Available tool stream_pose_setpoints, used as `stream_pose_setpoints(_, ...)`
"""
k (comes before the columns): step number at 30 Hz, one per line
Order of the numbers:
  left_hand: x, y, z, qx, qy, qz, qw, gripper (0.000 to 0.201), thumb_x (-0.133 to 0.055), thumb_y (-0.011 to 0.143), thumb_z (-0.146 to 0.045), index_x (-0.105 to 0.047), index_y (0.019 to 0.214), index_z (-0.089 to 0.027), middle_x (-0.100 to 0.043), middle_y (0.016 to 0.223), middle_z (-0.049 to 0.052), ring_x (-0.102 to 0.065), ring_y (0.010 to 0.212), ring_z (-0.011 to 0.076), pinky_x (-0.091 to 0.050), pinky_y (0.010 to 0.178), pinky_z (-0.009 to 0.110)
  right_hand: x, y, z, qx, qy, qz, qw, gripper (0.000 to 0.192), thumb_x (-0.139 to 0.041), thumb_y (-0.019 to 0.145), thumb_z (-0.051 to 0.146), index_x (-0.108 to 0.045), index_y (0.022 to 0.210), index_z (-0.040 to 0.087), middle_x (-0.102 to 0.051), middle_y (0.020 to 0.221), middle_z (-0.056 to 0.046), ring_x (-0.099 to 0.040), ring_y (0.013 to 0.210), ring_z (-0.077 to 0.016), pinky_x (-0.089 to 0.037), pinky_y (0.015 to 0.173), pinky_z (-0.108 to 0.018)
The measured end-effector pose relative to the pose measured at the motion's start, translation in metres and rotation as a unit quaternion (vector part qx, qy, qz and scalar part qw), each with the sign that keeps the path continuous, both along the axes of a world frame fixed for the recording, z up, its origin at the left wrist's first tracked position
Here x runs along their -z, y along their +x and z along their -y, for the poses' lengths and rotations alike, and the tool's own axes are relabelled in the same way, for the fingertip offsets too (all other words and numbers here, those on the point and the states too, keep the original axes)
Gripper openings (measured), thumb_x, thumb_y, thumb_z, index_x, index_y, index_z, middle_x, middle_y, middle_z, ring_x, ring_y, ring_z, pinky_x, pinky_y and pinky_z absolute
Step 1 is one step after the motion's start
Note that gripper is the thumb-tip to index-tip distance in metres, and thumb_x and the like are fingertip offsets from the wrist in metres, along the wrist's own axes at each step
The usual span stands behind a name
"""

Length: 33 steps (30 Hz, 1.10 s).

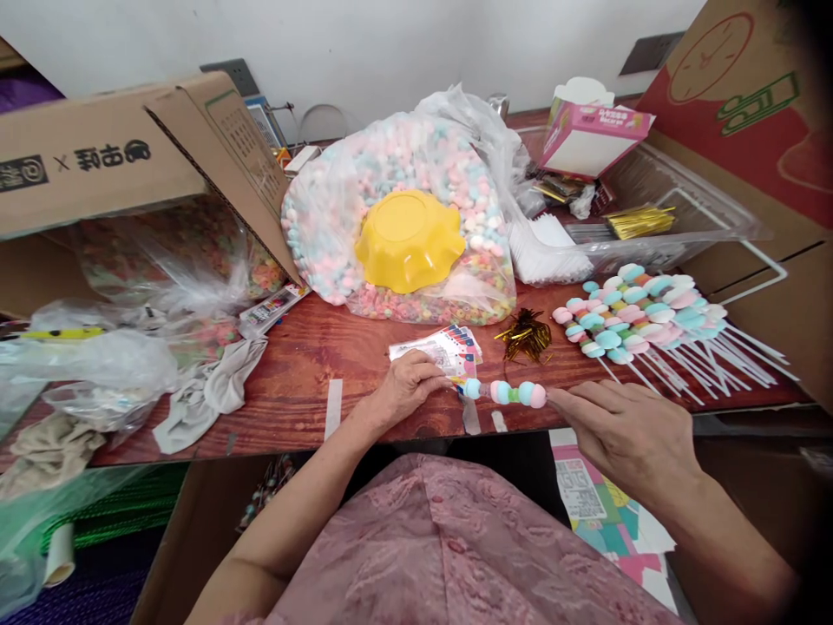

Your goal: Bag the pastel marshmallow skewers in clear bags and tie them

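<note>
Reddish-brown wooden worktop (364,365) fills the view, cluttered and backed by a white wall. At its near edge a short skewer of pastel blue and pink marshmallow balls (506,392) is held level between both hands, its long axis running left to right, roughly parallel to that edge. The left hand (409,386) is closed in a pinch at the skewer's left end, beside a small printed paper wrapper (442,351). The right hand (625,430) meets the opposite end, its fingers (573,399) extended and pressed against the last pink ball; whether a stick is gripped underneath cannot be told. Each hand is thus at 1 end, neither nearer the middle. Well to the right lies a heap of finished marshmallow skewers on white sticks (641,317). Behind, a yellow scalloped plastic bowl (409,239) rests on a clear plastic bag of pastel candy (338,217).
</note>
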<state>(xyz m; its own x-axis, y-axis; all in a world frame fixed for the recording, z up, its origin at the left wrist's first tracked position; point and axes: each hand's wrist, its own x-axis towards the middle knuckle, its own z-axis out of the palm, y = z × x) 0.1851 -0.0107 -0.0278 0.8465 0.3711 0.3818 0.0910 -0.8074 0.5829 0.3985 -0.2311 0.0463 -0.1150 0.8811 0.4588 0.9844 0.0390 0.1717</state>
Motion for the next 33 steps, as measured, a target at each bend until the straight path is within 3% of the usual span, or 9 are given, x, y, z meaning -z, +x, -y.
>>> stream_pose_setpoints(6, 0.003, 0.0, 0.0, 0.029, 0.009, -0.006, 1.0, 0.025, -0.057, 0.092, -0.036, -0.075, 0.089, -0.019, -0.068, 0.091, 0.007, -0.063, 0.088, 0.016, -0.052, 0.079, 0.029, 0.007, -0.005, -0.002, 0.011, -0.009, -0.005, 1.0, 0.024, -0.052, 0.087, 0.011, -0.07, 0.1, 0.021, -0.069, 0.078, -0.002, -0.058, 0.067, -0.0147, -0.035, 0.064, -0.029)
stream_pose_setpoints(13, -0.002, -0.003, -0.001, 0.061, 0.009, -0.001, 0.998, 0.024, -0.058, 0.091, -0.037, -0.074, 0.092, -0.019, -0.066, 0.09, 0.007, -0.06, 0.088, 0.0167, -0.051, 0.08, 0.03, 0.014, -0.008, -0.008, 0.055, 0.002, -0.09, 0.994, 0.025, -0.05, 0.09, 0.012, -0.072, 0.093, 0.022, -0.07, 0.079, -0.001, -0.059, 0.064, -0.0123, -0.034, 0.058, -0.026)
stream_pose_setpoints(20, -0.001, 0.007, -0.004, 0.111, 0.077, -0.03, 0.99, 0.021, -0.056, 0.09, -0.026, -0.071, 0.103, -0.017, -0.064, 0.108, 0.012, -0.051, 0.11, 0.0247, -0.044, 0.098, 0.043, 0.016, -0.015, -0.013, 0.0, -0.013, -0.098, 0.995, 0.025, -0.048, 0.089, 0.01, -0.071, 0.094, 0.019, -0.07, 0.08, -0.003, -0.06, 0.07, -0.0147, -0.037, 0.064, -0.028)
stream_pose_setpoints(23, 0.001, 0.012, -0.003, 0.111, 0.079, -0.041, 0.99, 0.022, -0.058, 0.09, -0.035, -0.069, 0.099, -0.018, -0.065, 0.107, 0.01, -0.048, 0.114, 0.0252, -0.041, 0.1, 0.042, 0.014, -0.016, -0.017, -0.003, -0.009, -0.071, 0.997, 0.023, -0.049, 0.088, 0.011, -0.07, 0.092, 0.019, -0.068, 0.075, -0.002, -0.057, 0.067, -0.0147, -0.034, 0.063, -0.029)
stream_pose_setpoints(28, -0.006, 0.016, 0.0, 0.102, 0.061, -0.064, 0.991, 0.042, -0.059, 0.084, -0.058, -0.062, 0.079, -0.016, -0.065, 0.083, 0.007, -0.055, 0.09, 0.0212, -0.042, 0.085, 0.035, 0.003, -0.01, -0.025, -0.046, 0.004, 0.002, 0.999, 0.025, -0.048, 0.086, 0.006, -0.067, 0.093, 0.019, -0.066, 0.074, -0.002, -0.053, 0.067, -0.0142, -0.03, 0.063, -0.03)
stream_pose_setpoints(33, -0.021, 0.018, 0.002, 0.075, 0.043, -0.11, 0.99, 0.057, -0.052, 0.08, -0.072, -0.059, 0.072, -0.016, -0.059, 0.068, 0.002, -0.05, 0.067, 0.0148, -0.034, 0.066, 0.028, -0.015, -0.002, -0.036, -0.135, 0.001, 0.022, 0.991, 0.019, -0.048, 0.087, 0.009, -0.064, 0.094, 0.017, -0.064, 0.073, -0.002, -0.051, 0.067, -0.0149, -0.031, 0.063, -0.03)
